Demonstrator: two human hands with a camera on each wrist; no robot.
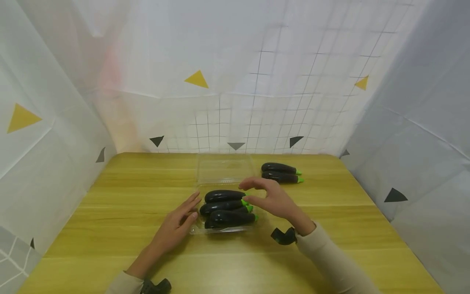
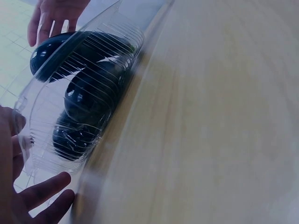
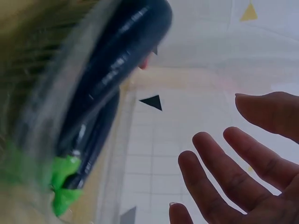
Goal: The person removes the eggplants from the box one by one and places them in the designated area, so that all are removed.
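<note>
Box: 1 clear plastic box [image 1: 196, 230], centre of the head frame, below mid-height. Its lid [image 1: 225, 168] is laid back, nearer the top.

Contents: eggplants [image 1: 231, 219], at least 4 by the green stems I can count, side by side, stems to the right. In the left wrist view, upper left, 1 bulges past the rim. Whether another lies beneath the nearest, I cannot tell.

Loose stock: 2 eggplants [image 1: 277, 167], side by side right of the lid, on the wooden table [image 1: 128, 212].

Handling note: I judge the step in hand to be settling the eggplants in the box. I would keep the left hand [image 1: 173, 227] flat to the side wall as a light stop, since thin plastic probably gives under a squeeze. With the right hand [image 1: 272, 199] I would nudge the bodies, not tug the stems, and coax the high eggplant down level with its neighbours.

Fingers, left: extended and spread at the box's left end, with no eggplant in them; whether every tip touches plastic, I cannot tell.

Fingers, right: thumb wide of the others, gap facing the stems, holding nothing; whether the thumb tip brushes a stem, I cannot tell.
</note>
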